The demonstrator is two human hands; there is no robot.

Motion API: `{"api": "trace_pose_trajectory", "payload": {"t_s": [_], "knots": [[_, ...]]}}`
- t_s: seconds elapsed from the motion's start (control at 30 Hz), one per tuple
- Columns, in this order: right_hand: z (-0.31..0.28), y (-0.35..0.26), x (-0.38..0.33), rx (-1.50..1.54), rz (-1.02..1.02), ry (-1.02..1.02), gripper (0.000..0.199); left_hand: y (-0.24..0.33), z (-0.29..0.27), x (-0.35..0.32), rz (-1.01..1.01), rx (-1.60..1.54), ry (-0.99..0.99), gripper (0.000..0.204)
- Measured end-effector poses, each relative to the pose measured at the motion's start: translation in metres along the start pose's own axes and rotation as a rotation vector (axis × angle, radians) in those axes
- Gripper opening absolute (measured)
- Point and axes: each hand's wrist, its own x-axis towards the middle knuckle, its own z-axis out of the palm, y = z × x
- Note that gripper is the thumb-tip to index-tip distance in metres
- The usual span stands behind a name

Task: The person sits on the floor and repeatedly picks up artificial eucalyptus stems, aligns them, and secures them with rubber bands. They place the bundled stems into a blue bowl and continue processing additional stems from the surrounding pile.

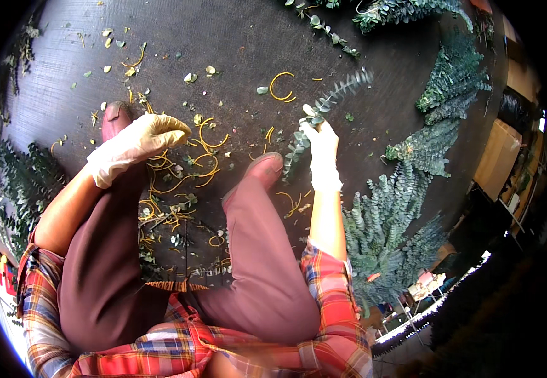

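Note:
My right hand (321,145), in a pale glove, pinches a eucalyptus sprig (338,92) with round grey-green leaves. The leafy tip points away to the upper right, and more of its leaves hang down on the left side of the hand. My left hand (140,142), gloved too, hovers over my left leg near the shoe. Its fingers are curled together; whether anything is between them is hidden. Below and right of it, yellow curled strips (207,148) lie scattered on the dark floor (223,50).
Bundles of eucalyptus (383,227) are laid along the right, with more bundles (453,82) farther up. At the upper edge lie other branches (405,12). Dark green foliage (24,189) stands at the left. Loose leaves dot the floor. A cardboard box (499,157) sits at far right.

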Motion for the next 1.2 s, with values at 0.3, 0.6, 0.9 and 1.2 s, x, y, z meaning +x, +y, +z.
{"api": "trace_pose_trajectory", "payload": {"t_s": [0.3,0.6,0.9,1.2], "knots": [[0.068,-0.119,-0.014,0.638,-0.085,-0.288,0.037,0.047,0.022,0.027,0.369,-0.029,-0.144,0.066],[0.09,-0.116,0.084,-0.089,-0.333,-0.019,0.056,0.005,0.009,0.044,0.211,-0.562,-0.198,0.036],[0.067,-0.101,0.177,-1.433,-0.452,0.142,0.037,0.001,-0.02,0.049,0.142,-0.899,-0.026,0.037],[0.178,-0.092,0.032,-0.667,-0.773,-0.481,0.022,0.007,-0.035,0.056,0.075,-0.892,0.25,0.057]]}}
